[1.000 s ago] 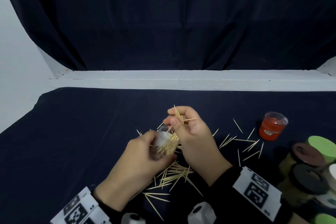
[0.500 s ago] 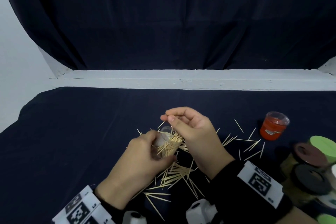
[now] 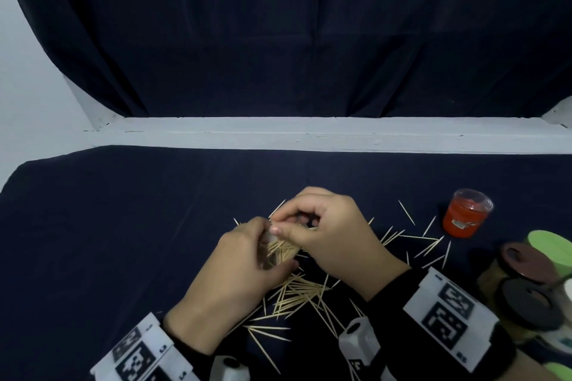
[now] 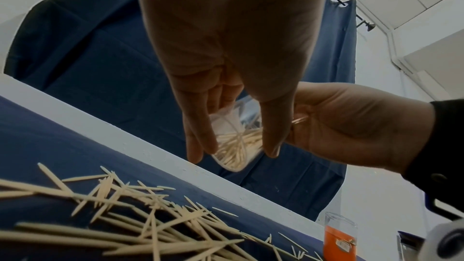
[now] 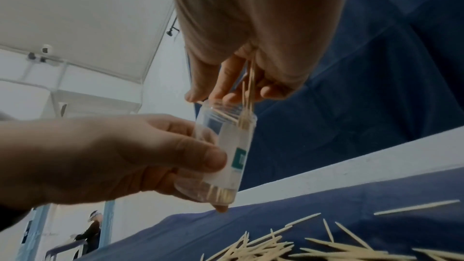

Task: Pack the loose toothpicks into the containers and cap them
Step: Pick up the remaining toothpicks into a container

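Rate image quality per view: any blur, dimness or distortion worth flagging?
Head view: dim, edges bowed by the wide lens, jars at the right rim soft. Left wrist view: left hand backlit and dark, nearest toothpicks blurred. Right wrist view: clear container fairly sharp, background hazy.

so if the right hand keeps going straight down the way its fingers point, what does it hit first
Most likely the open mouth of the clear container held by the left hand; the right hand hangs just above it with its toothpicks already dipping in.

Light: dim, soft, from above.
Shadows: faint on the dark cloth [image 3: 123, 241].
Blur: near toothpicks [image 4: 100, 225] in the wrist views.
Distortion: head view bends at edges.
Noise: slight grain.
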